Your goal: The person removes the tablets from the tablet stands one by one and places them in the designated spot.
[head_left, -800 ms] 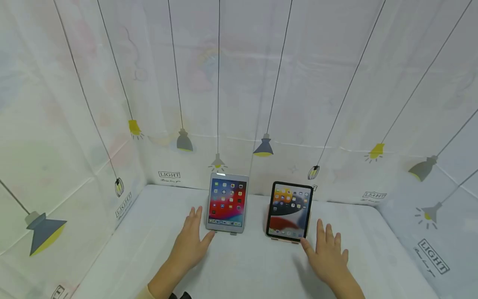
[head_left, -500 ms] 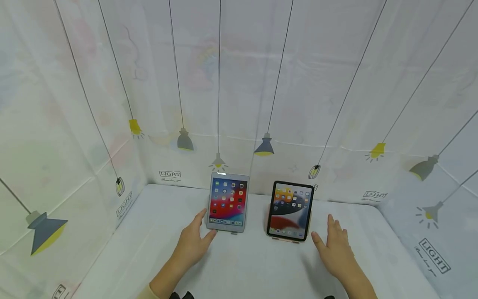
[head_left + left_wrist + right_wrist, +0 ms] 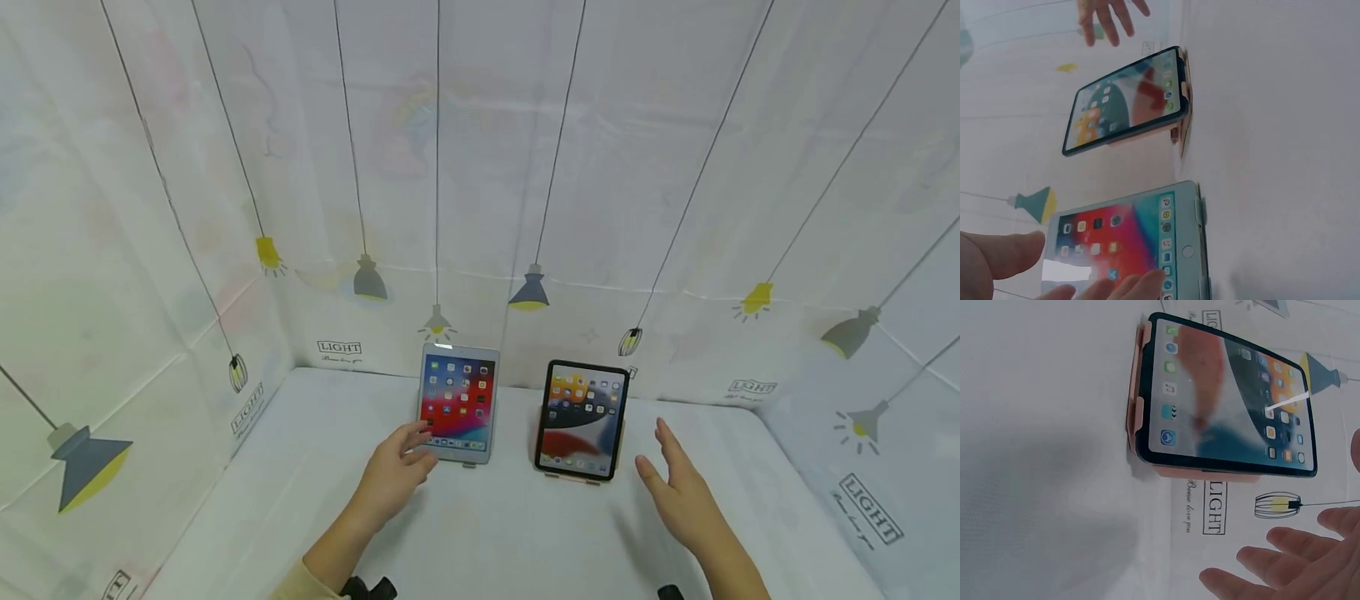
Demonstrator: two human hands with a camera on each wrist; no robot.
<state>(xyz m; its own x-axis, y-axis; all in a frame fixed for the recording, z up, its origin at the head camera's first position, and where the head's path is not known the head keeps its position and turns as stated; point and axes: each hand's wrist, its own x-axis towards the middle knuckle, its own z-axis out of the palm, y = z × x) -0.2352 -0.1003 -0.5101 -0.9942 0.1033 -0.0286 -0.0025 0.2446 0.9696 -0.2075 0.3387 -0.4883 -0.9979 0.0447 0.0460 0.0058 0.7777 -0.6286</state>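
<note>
A white-framed tablet (image 3: 459, 400) with a red and blue home screen leans upright on a small stand at the left. To its right, a black-framed tablet (image 3: 581, 421) showing app icons rests on a pink stand (image 3: 1204, 474). My left hand (image 3: 393, 471) is in front of the white tablet's lower left corner, fingers loosely bent and overlapping the screen edge in the head view. Nothing is held in it. My right hand (image 3: 686, 500) hovers to the right of the black tablet, apart from it, with fingers extended and thumb spread.
Both tablets stand toward the back of a white-covered table (image 3: 510, 542). Behind it hangs a pale curtain (image 3: 480, 208) printed with lamps and lettering, which also closes off the left and right sides. Dark wrist devices (image 3: 367, 588) show at the bottom edge.
My left hand has moved slightly right, its fingers bending in over the white tablet's corner. My right hand has shifted right, away from the black tablet, and turned more edge-on. Both tablets stay put.
</note>
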